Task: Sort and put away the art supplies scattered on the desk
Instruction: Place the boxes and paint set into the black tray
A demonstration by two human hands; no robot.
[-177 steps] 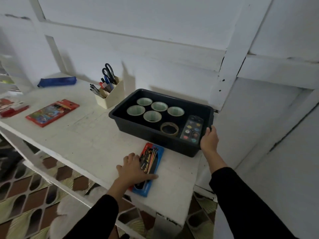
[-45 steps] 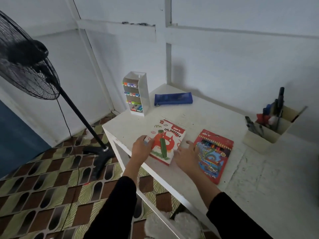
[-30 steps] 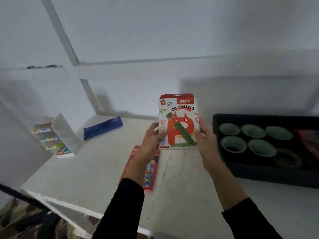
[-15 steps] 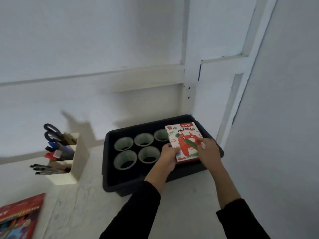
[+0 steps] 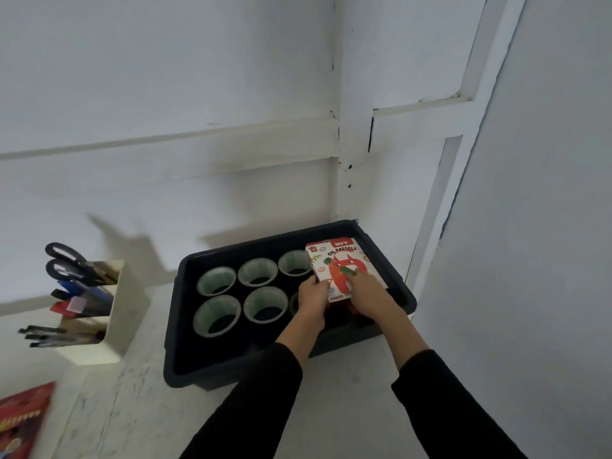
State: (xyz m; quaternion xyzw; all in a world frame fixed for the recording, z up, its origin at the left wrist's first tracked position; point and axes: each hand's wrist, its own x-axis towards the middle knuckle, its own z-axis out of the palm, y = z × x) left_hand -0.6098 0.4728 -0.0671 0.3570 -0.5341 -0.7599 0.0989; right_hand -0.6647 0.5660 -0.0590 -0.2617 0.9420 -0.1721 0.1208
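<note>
The person is lowering the oil pastels box (image 5: 342,260) into the right end of the black tray (image 5: 231,369), which is sitting on the bench (image 5: 132,409) against the corner of the wall. The left grip (image 5: 313,294) is pinching the box's near left edge, and the right grip (image 5: 367,294) is grasping its near right corner, fingers lying across the printed face. The box is lying face up over something red and dark (image 5: 351,309) that is too hidden to name. Whether it is already resting on that is not clear.

The main risk seems to be an uneven seat. If the box is landing on lumpy things below, it is likely to rock or slide left once both grips are letting go, knocking into the tape rolls (image 5: 265,304) standing just beside it. One roll is sitting half under the left wrist, so a careless pull-out could be dragging it askew. The box is also filling most of the gap between the rolls and the tray's right wall, so its far corner may be catching on the rim and leaving it tilted. Pressing down hard to flatten it could be crushing the thin carton.
</note>
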